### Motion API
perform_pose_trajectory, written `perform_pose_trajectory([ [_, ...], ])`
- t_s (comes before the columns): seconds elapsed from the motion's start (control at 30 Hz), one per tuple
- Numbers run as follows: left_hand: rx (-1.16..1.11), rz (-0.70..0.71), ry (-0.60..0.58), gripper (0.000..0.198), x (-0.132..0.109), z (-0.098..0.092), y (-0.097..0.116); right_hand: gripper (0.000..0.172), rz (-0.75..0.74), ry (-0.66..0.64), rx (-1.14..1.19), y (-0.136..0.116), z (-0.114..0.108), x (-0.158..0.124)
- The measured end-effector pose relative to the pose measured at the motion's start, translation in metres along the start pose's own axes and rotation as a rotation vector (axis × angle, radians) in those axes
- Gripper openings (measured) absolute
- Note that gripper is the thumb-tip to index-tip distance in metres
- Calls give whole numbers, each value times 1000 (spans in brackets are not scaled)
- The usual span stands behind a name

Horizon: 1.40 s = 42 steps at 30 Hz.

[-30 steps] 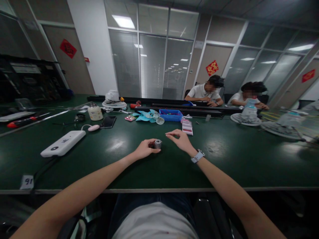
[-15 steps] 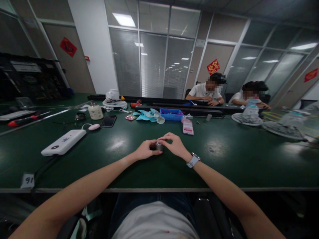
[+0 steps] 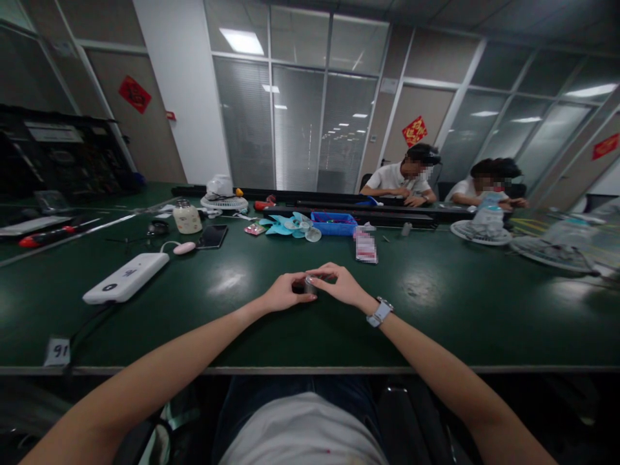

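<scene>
A small grey metal cylinder [image 3: 310,286] stands upright at the middle of the green table, between my two hands; its exact kind is too small to make out. From the left, the thumb and fingers of my left hand [image 3: 287,292] are closed around its side. My right hand [image 3: 338,283], with a watch on the wrist, has its thumb and fingertips bent together at the cylinder's top. Whether a smaller part lies under those fingertips is hidden.
Beyond my hands are a blue basket [image 3: 333,224], light-blue fan blades [image 3: 285,225] and a pink-and-white packet [image 3: 365,245]. To the left lie a white power strip [image 3: 126,278], a phone [image 3: 213,236] and a cream bottle [image 3: 186,217]. Two people sit across the table.
The fingers of my right hand have shifted slightly at the cylinder's top, with the thumb now lying against it. My left hand keeps its hold.
</scene>
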<state>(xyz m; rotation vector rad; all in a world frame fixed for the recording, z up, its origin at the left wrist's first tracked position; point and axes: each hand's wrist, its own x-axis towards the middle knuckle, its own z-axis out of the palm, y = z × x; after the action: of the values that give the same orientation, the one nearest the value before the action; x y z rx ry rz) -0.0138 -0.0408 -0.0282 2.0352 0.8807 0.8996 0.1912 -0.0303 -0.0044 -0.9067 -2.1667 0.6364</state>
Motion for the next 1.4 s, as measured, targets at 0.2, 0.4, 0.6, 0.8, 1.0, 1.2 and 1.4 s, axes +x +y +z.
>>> perform_pose_trajectory([
  [0.2,51,15,12,51,1,0,-3,24,-27,30,-26,-4,-2,-2],
  [0.4,35,12,19,47,1,0,-4,19,-20,76,-32,-6,-2,0],
  [0.6,25,4,19,47,2,1,-6,19,-14,107,1,-4,-3,-2],
  [0.8,34,26,8,44,1,0,-4,25,-2,66,38,-11,-3,-4],
  [1.0,36,29,-8,51,1,-1,-5,27,-28,-2,13,-12,-2,-5],
  [1.2,19,32,8,39,1,1,-3,24,-20,36,50,-8,-2,-5],
  [1.4,32,28,11,36,0,1,-2,27,21,47,105,-7,-3,-6],
])
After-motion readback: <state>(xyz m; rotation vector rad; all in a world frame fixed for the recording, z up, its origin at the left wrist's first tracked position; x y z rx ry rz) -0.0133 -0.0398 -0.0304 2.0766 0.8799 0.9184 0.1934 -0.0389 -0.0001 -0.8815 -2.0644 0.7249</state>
